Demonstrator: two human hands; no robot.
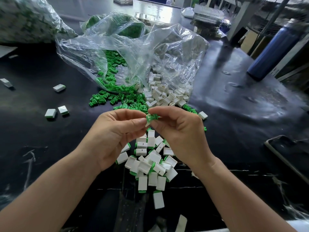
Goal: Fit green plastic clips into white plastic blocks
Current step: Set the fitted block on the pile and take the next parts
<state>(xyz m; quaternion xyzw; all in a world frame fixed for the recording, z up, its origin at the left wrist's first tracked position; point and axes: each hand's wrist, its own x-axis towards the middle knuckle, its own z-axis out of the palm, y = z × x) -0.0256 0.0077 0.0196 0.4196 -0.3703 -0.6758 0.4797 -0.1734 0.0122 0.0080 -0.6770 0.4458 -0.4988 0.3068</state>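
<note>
A few stray fitted blocks are lying well apart on the dark table at my far left. My left hand is curling in, thumb and forefinger pinching a white block, of which only a sliver is showing. Right against it, the green clip is sitting between both sets of fingertips, above the heap of fitted blocks near the table edge. My right hand is pinching that clip from the other side. Behind my hands, a clear bag is spilling loose clips on its left and empty blocks on its right. A blue bottle is standing far right.
</note>
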